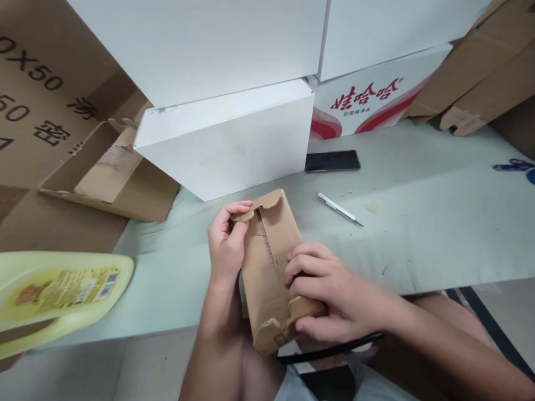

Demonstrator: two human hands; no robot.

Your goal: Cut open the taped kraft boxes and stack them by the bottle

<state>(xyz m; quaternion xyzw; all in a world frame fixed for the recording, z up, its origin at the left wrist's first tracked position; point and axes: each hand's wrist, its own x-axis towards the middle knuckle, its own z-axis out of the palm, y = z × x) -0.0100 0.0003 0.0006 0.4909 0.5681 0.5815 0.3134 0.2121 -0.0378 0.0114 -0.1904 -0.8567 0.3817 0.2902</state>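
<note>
A small brown cardboard box [267, 250] is tilted between my hands at the table's front edge. A seam runs along its upper face, and a flap with wavy edges stands at each end. My left hand [228, 239] is closed on the far left corner, thumb and fingers pinching the far flap. At the near right side my right hand [321, 289] grips the box, with the thumb by the near flap and the fingers curled over the top. The inside and underside of the box are hidden.
On the pale green table [438, 211] lie a white pen [339, 209] and a black phone [332, 161]. White boxes [234, 145] stand behind. To the left are an open carton [137, 189] and a yellow bottle [67, 289]. A purple-handled item [515, 165] sits far right.
</note>
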